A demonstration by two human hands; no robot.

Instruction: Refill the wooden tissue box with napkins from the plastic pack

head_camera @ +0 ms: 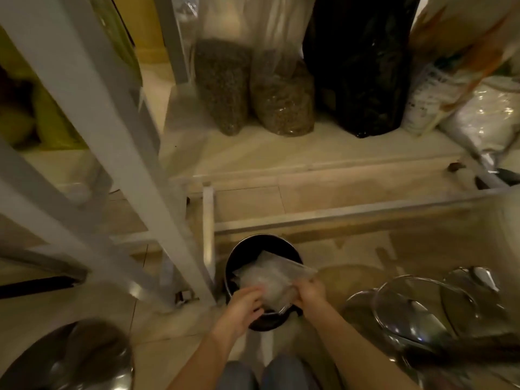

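Gripping a clear plastic pack [270, 280] over a round black bin [261, 249], left hand [243, 306] and right hand [311, 292] each had fingers curled round its near edge, two bags of grain [253, 88] stood on a shelf [281, 153] beyond, glass lids [422, 308] lay right.

Both hands, left hand [244, 304] and right hand [311, 294], hold the plastic pack [271, 280] above the round bin [239, 256]. Glass lids [416, 308] lie right of the hands. The shelf [281, 153] beyond the hands bears bags [253, 88]. A frame post [92, 114] stands left.
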